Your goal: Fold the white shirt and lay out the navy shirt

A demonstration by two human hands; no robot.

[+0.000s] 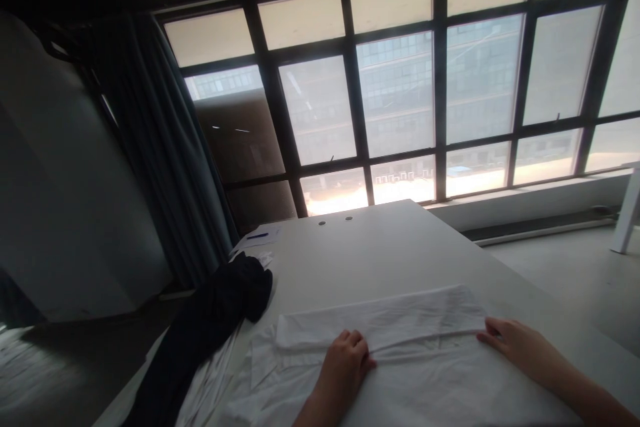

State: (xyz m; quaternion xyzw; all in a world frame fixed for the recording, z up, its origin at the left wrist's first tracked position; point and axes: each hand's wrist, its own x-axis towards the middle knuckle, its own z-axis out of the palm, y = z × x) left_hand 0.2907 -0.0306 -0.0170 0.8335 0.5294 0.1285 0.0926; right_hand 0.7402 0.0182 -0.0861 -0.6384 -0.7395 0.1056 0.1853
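One fold [380,320] lies done across the white cloth [430,390], my left hand [347,363] curled at its edge, pinch unclear, my right hand [515,340] spread flat, the lower part unfolded.

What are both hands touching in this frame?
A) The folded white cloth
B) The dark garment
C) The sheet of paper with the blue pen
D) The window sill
A: the left hand and right hand both lie on the folded white cloth, while the dark garment lies apart to the left.
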